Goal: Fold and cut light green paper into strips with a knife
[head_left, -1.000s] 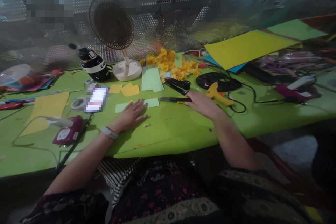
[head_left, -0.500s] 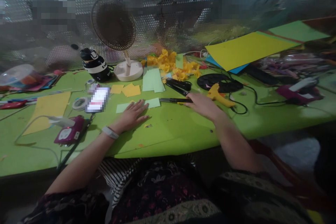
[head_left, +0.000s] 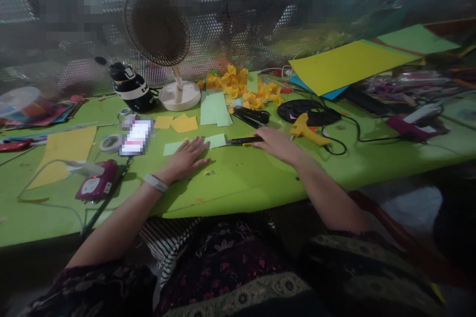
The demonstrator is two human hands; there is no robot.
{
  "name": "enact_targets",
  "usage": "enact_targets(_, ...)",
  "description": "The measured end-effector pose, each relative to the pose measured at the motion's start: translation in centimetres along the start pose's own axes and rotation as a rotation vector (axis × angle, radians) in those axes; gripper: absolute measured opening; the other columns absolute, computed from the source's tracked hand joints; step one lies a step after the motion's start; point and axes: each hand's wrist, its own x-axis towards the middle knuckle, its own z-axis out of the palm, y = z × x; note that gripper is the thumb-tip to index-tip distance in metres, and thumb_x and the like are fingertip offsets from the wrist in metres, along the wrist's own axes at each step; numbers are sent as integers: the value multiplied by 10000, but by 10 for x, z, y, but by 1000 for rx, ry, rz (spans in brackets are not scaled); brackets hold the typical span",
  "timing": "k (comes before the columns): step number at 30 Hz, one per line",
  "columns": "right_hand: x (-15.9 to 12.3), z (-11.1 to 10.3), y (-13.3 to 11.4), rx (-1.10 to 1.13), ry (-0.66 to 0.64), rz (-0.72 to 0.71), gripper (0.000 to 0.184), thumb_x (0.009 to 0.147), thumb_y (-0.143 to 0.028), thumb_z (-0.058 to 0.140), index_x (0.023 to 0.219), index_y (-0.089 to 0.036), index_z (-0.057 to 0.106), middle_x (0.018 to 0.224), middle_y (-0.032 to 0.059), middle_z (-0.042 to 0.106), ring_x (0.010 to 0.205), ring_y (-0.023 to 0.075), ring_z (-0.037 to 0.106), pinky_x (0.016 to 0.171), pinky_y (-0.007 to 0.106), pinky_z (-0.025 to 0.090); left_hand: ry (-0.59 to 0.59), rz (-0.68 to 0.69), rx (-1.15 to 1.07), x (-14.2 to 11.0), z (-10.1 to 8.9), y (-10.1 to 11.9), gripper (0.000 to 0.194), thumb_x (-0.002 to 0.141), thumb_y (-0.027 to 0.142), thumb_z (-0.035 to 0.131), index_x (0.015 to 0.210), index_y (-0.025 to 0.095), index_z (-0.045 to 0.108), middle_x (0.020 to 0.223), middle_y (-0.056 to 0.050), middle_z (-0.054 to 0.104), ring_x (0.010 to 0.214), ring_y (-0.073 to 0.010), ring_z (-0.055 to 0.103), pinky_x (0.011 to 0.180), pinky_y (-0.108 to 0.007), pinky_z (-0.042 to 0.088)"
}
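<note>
My left hand (head_left: 188, 158) lies flat with its fingers spread, pressing on a pale green paper strip (head_left: 173, 148) on the green tabletop. Beyond the fingertips another piece of the pale green paper (head_left: 216, 140) shows. My right hand (head_left: 278, 146) has its fingers around the handle end of a black and yellow utility knife (head_left: 243, 141), which lies pointing left with its tip by the paper. Just behind those fingers rests a black stapler (head_left: 253, 116). A yellow hot glue gun (head_left: 308, 131) lies to the right of the hand.
Behind are a fan (head_left: 179, 96), a black bottle (head_left: 132, 88), yellow paper flowers (head_left: 238, 84) and pale green sheets (head_left: 214, 109). A phone (head_left: 137, 137), tape roll (head_left: 110, 143) and purple power socket (head_left: 97, 182) sit left. A black palette (head_left: 286, 111) and yellow sheet (head_left: 345, 69) lie right.
My right hand has slid slightly left, covering more of the utility knife's handle. My left hand stays on the paper. The whole view has shifted a little.
</note>
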Motion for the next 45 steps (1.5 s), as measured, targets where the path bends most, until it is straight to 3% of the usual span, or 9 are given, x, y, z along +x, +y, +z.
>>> enact_targets(7,17,15,-1,0,29,-44,207,983,-272,652,1165,-208,728,1249,130,688,1198,303,625,1034,497,509,0,3,-4,4,1,1,809,1071,708,210,1708,213,272,1787,-82,166,1654,-282,151,1345,-489,78)
enact_targets(15,1,1,4,44,-7,-63,202,1006,-282,617,1154,-205,732,1227,134,681,1182,295,624,1052,492,496,28,26,-13,5,3,-1,765,1078,687,254,1702,246,293,1784,-74,182,1645,-306,191,1337,-518,119)
enact_targets(27,-3,-3,-9,43,-17,-50,233,1009,-308,621,1165,-195,753,1201,145,700,1121,299,658,994,488,520,28,23,-37,6,2,2,816,1062,733,228,1696,225,308,1781,-89,182,1648,-292,186,1338,-488,90)
enact_targets(35,3,7,-13,-10,-15,-81,261,1014,-289,620,1214,-186,753,1233,155,708,1179,315,646,1047,522,503,54,37,-46,7,6,1,796,1066,729,241,1696,246,297,1780,-80,200,1649,-275,187,1335,-473,89)
enact_targets(45,4,17,-11,9,30,-131,254,1016,-342,631,1170,-192,766,1202,148,717,1157,330,651,1032,514,511,58,47,-10,7,7,2,785,1079,698,257,1709,229,267,1778,-102,211,1646,-312,189,1331,-490,100)
